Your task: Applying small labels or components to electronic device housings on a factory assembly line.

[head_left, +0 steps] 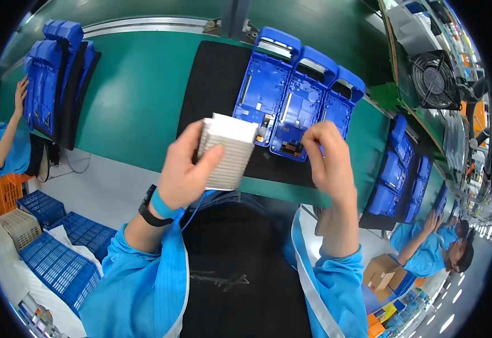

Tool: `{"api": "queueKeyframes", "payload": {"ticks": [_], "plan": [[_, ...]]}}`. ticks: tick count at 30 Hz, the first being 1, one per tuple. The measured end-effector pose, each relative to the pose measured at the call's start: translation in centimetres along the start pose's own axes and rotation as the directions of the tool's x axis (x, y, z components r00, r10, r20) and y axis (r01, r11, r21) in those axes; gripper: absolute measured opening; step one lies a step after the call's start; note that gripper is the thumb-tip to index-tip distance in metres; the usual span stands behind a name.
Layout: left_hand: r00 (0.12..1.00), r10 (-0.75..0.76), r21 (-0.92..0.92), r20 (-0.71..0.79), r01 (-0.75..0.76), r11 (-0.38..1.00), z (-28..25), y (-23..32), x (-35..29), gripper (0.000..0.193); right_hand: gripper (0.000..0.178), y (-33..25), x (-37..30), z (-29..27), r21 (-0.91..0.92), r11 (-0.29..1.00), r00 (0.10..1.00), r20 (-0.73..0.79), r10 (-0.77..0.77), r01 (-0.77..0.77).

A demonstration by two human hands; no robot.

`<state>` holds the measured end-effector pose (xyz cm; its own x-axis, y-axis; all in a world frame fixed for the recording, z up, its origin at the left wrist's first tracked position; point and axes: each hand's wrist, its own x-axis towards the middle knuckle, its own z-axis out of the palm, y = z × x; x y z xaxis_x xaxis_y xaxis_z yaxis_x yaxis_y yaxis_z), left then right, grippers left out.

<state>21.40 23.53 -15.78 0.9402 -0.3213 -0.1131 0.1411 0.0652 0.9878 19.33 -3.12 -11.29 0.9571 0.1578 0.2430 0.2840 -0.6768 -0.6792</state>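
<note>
My left hand (181,169) is closed around a thick stack of thin whitish pieces (232,152), with a white sheet face on top and ribbed layered edges. The stack is held over the near edge of a black mat. My right hand (334,160) is in a pinch just above the lower ends of the blue plastic housings; whatever is between its fingertips is too small to make out. Three open housings lie side by side: a left one (265,81), a middle one (301,101) and a right one (338,110), partly covered by my right hand. Small electronic parts show inside them.
The black mat (212,73) lies on a green bench (133,79). More blue housings stand on the left (43,84) and right (389,180), with co-workers beside them. A fan (434,80) sits at upper right. Blue crates (60,267) stand at lower left.
</note>
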Motion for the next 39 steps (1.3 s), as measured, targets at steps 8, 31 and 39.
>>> {"api": "queueKeyframes", "payload": {"ticks": [8,31,39], "plan": [[0.993,-0.07,-0.18,-0.096,0.052,0.982,-1.8,-0.3,-0.3,0.048,0.002,3.8,1.9,-3.2,-0.177,0.978,0.965,0.216,0.147,-0.109],[0.987,-0.105,-0.307,0.118,0.137,0.942,2.9,0.0,0.2,0.05,0.007,6.0,-2.0,-6.4,-0.293,0.954,0.897,0.4,0.188,-0.069],[0.985,-0.104,-0.281,0.137,0.139,0.95,3.3,0.0,0.3,0.052,0.006,6.2,-2.2,-6.2,-0.312,0.949,0.902,0.396,0.172,-0.044]]}}
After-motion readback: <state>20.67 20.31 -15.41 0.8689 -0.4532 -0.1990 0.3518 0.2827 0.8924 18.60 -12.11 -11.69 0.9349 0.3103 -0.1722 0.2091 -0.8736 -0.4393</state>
